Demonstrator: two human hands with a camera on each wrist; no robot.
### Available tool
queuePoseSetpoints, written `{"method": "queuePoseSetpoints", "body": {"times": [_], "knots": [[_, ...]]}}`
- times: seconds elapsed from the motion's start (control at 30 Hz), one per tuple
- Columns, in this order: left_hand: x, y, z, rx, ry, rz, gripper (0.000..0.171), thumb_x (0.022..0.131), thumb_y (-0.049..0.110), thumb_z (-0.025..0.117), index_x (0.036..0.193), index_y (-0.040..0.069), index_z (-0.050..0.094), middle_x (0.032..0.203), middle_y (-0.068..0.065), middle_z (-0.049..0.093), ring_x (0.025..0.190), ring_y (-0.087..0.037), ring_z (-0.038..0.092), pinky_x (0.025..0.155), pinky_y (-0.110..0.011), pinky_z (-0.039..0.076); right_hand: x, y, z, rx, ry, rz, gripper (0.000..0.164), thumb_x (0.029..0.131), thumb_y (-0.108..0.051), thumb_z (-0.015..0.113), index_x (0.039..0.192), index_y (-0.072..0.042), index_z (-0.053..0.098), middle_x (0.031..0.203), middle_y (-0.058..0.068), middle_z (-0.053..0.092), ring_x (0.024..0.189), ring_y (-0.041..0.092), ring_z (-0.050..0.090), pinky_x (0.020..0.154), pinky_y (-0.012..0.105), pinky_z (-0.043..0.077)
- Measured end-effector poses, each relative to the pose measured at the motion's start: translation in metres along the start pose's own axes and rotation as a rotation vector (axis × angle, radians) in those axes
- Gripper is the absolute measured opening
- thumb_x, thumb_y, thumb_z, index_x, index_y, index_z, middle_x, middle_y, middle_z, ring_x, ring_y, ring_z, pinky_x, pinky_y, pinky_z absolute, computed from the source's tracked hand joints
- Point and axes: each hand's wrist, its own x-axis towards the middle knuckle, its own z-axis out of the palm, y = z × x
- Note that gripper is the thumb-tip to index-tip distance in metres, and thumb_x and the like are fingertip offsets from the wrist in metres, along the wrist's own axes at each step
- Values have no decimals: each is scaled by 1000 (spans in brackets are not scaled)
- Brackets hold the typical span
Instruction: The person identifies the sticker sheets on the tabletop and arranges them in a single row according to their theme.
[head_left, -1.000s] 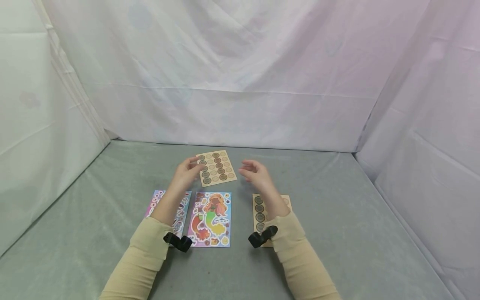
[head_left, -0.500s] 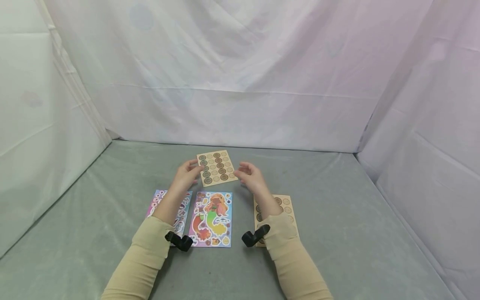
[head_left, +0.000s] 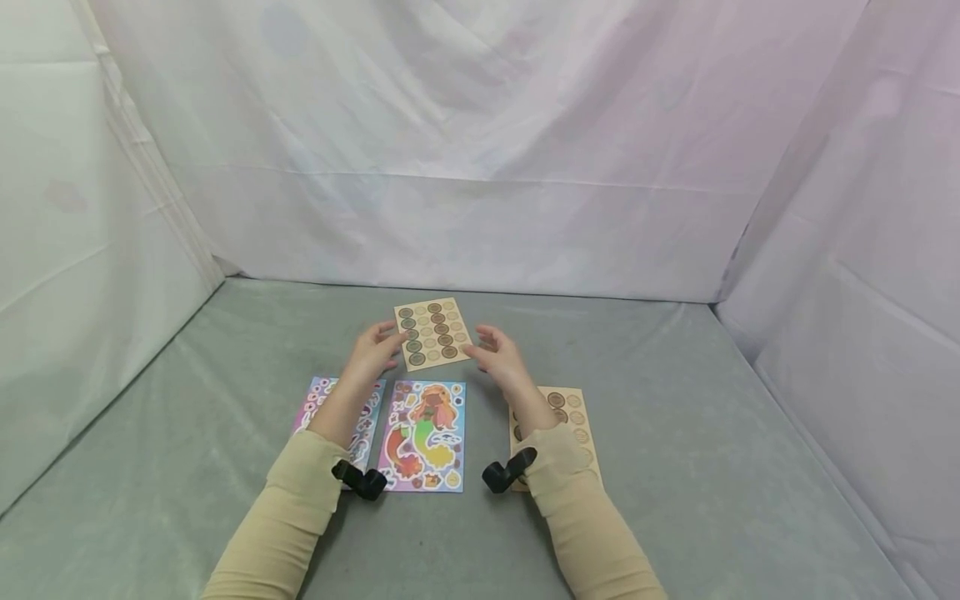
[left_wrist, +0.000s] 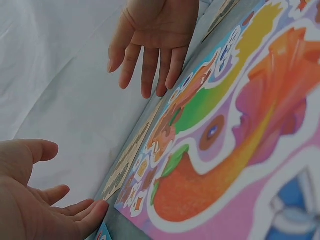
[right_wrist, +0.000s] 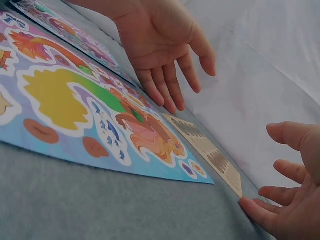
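Observation:
A tan sheet of round stickers lies slightly turned on the grey tabletop, with my hands on either side of it. My left hand is at its left edge, thumb overlapping that edge in the head view. At the lower right corner is my right hand; in the right wrist view its lowest fingertip sits right at the sheet's corner. Both hands have loosely spread fingers, and nothing is gripped between them. Nearer me lies a mermaid sticker sheet, large in both wrist views.
Left of the mermaid sheet, another colourful sticker sheet is partly covered by my left forearm. A second tan sheet of round stickers lies under my right forearm. White cloth hangs behind the grey tabletop and along both sides.
My right hand has moved left, from apart from the tan sheet to its lower right corner. The left hand has stayed nearly in place at the left edge.

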Motion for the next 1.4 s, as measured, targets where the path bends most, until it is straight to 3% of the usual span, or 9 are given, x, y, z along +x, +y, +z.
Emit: {"method": "queuePoseSetpoints", "body": {"times": [0.73,1.03,1.4], "knots": [[4,-7,6,-55,-53,45,67,96,23,56,150,2,22,149,-23,29,132,-37,35,105,-44,36,3,9,1,9,-114,-35,63,93,-23,64,147,-9,35,149,18,34,135,31,34,103,42,39],[-1,-3,7,-133,-42,22,68,95,21,58,150,2,23,148,-22,32,131,-35,37,106,-42,35,4,7,1,87,-78,17,61,93,-20,63,147,-10,36,147,20,35,131,31,40,99,39,43],[3,-8,8,-159,-9,19,64,94,17,59,149,4,28,145,-21,37,129,-34,40,105,-41,36,8,11,1,172,-50,28,58,92,-15,63,145,-8,39,141,23,41,124,32,47,97,39,45]]}}
